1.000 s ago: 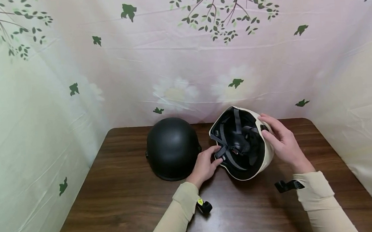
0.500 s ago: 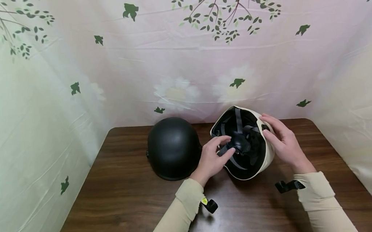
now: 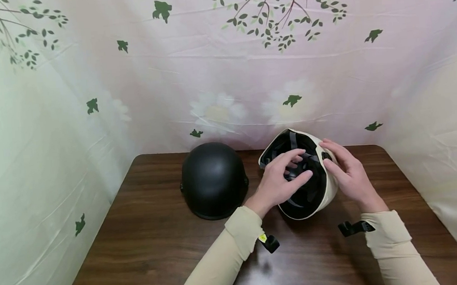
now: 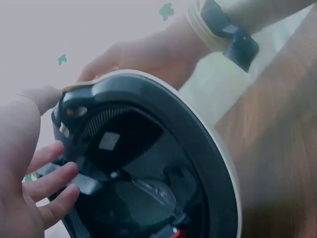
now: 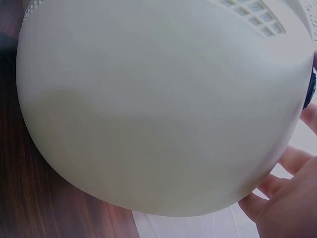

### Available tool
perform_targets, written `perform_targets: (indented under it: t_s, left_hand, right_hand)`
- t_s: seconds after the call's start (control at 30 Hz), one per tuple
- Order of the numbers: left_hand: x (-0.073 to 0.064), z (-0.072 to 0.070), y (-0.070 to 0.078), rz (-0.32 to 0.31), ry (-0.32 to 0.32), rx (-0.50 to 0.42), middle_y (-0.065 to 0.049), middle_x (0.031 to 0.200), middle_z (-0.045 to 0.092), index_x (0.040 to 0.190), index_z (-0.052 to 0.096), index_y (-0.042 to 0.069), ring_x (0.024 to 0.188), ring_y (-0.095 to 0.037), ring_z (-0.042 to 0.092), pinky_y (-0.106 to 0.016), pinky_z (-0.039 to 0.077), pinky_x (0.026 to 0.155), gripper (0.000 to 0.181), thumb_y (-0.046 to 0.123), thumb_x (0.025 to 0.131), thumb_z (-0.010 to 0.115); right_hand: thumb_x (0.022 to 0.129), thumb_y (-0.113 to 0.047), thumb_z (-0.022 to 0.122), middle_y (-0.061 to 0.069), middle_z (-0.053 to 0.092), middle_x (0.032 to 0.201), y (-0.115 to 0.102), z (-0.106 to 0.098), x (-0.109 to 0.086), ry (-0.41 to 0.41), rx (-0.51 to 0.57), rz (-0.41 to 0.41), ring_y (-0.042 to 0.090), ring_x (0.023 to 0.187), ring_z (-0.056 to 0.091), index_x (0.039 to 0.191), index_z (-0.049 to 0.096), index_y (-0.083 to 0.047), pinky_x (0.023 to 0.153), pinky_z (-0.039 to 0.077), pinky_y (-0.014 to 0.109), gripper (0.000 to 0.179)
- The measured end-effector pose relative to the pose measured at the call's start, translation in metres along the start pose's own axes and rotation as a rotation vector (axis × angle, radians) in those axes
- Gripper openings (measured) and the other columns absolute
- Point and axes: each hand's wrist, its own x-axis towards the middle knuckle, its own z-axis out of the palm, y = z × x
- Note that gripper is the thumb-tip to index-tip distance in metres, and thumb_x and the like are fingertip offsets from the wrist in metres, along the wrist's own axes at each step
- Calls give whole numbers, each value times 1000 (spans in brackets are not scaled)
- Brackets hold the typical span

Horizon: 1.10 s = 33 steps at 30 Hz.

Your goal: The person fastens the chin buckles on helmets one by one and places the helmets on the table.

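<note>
A white helmet lies tilted on its side, its dark padded inside facing left and toward me. Grey straps cross the opening, and a small red part shows deep within in the left wrist view. My left hand hovers over that opening with fingers spread and nothing gripped; its fingertips reach across the inside. On the shell's right side, my right hand holds the helmet, fingers and thumb around a black knob. The smooth shell fills most of the right wrist view.
A black helmet sits dome up to the left of the white one. Both rest near the back edge of a brown wooden table. Behind and beside the table hangs a pale cloth printed with leaves, birds and flowers.
My left hand has let go of a strap at the white helmet's left rim and moved right across the opening, its fingers spreading. The right hand and both helmets stay in place.
</note>
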Motion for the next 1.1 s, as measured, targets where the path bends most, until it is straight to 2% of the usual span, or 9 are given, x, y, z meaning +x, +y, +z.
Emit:
perform_targets:
  t_s: [0.17, 0.27, 0.43, 0.5, 0.57, 0.77, 0.97, 1.1]
  left_hand:
    - [8, 3, 9, -49, -32, -11, -4, 126, 71, 150, 53, 22, 104, -18, 73, -27, 59, 88, 54, 34, 101, 72]
    - [12, 6, 13, -73, -46, 1, -2, 116, 74, 150, 53, 24, 92, -10, 72, -20, 58, 82, 54, 35, 101, 72]
    - [17, 12, 17, -36, 23, 121, 0, 98, 64, 142, 61, 22, 78, -4, 59, -9, 48, 75, 50, 35, 97, 76]
    - [18, 14, 19, -38, 59, 142, -2, 101, 59, 139, 64, 21, 80, -7, 56, -9, 45, 75, 48, 35, 95, 78]
    - [19, 15, 21, -54, 68, 136, -3, 108, 58, 138, 65, 22, 84, -8, 57, -10, 47, 77, 48, 37, 95, 78]
    - [22, 18, 22, -87, -6, 75, -4, 126, 59, 143, 63, 22, 90, -6, 63, -12, 52, 78, 49, 38, 98, 75]
    - [26, 18, 22, -64, -54, 47, 0, 118, 68, 145, 61, 20, 86, -1, 66, -9, 52, 77, 51, 32, 97, 75]
    - [27, 17, 21, -83, -77, -4, 1, 116, 68, 147, 61, 20, 86, 2, 68, -10, 54, 80, 52, 31, 98, 75]
  right_hand:
    - [103, -1, 62, 3, 51, 158, -1, -1, -2, -1, 3, 0, 1, 145, 43, 147, 59, -4, 111, 34, 9, 44]
    - [103, 0, 61, 5, 51, 158, -2, -1, -3, 0, 1, -5, 2, 145, 43, 147, 59, -4, 111, 34, 9, 45]
    - [102, 1, 62, 2, 50, 158, -3, 0, -4, 0, 2, -6, 2, 145, 43, 148, 59, -4, 112, 34, 9, 45]
    - [102, 1, 62, 6, 50, 158, -3, 0, -5, 0, 7, -7, 3, 145, 43, 148, 59, -3, 112, 34, 9, 45]
    - [102, 1, 62, 8, 50, 158, -3, 0, -5, 1, 5, -8, 3, 145, 43, 147, 59, -3, 112, 34, 10, 45]
    - [101, 4, 63, 16, 49, 158, -3, 0, -5, -3, 10, -19, 6, 147, 42, 147, 59, -2, 113, 33, 11, 46]
    - [102, 2, 63, 19, 48, 158, -3, 0, -6, -4, 3, -16, 4, 146, 41, 147, 59, -3, 113, 33, 10, 46]
    - [102, 2, 62, 20, 46, 159, -1, 0, -6, -10, 5, -13, 1, 146, 40, 149, 57, -3, 112, 32, 9, 47]
